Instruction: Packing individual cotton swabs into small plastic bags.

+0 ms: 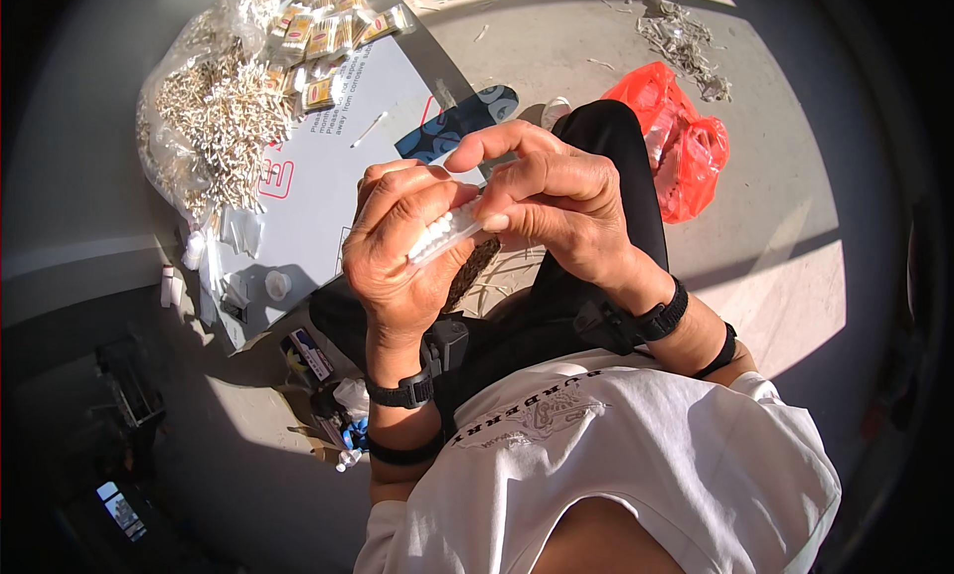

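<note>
Between my two hands is a small clear plastic packet of white-tipped cotton swabs (pixel 442 234). My left hand (pixel 393 241) is closed around its body, with the fingers curled over the top and the swab tips showing beside the palm. At the packet's upper right end my right hand (pixel 561 196) pinches the clear plastic between thumb and bent fingers, its index finger raised in an arch. The packet's far end is hidden behind the fingers. Beyond my hands, one loose swab (pixel 370 130) lies on the grey printed board (pixel 328 191).
A big clear bag of loose swabs (pixel 219 127) spills on the board's left, beside a heap of filled packets (pixel 323 37). A red plastic bag (pixel 681 142) and paper-like scraps (pixel 686 42) lie on the floor. An open box (pixel 323 415) stands below the board.
</note>
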Available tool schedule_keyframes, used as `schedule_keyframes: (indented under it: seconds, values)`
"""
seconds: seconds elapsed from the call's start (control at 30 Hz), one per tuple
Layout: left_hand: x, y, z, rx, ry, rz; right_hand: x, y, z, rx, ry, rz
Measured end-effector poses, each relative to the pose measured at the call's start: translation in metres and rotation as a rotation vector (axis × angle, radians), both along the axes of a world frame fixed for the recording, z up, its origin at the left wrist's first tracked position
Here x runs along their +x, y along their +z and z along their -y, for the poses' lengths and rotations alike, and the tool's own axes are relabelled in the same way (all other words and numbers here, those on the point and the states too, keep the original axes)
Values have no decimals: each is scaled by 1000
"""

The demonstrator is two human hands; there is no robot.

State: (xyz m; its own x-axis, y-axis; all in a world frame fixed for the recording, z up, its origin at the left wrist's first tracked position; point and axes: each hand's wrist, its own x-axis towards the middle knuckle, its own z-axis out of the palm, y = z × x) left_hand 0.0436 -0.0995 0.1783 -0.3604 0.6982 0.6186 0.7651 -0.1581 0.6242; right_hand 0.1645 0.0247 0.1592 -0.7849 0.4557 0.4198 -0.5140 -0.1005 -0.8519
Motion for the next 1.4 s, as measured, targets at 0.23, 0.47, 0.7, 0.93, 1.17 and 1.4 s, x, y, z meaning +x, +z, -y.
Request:
schedule_keyframes:
  seconds: [0.23,0.47,0.7,0.93,1.17,1.4]
  values:
    - [-8,3,9,6,-70,148,-1,-2,-4,0,-48,1]
    - [-13,-1,8,88,-62,50,-1,-4,-3,112,-68,-5]
    - [-8,2,3,59,-37,61,-1,0,1,93,-66,-39]
    - [-10,1,2,79,-62,-2,0,5,4,64,-87,63]
    - [-11,-3,9,53,-53,273,-3,-5,-7,213,-159,53]
    - [-12,2,10,-17,-14,231,-4,-10,-3,-1,-114,69]
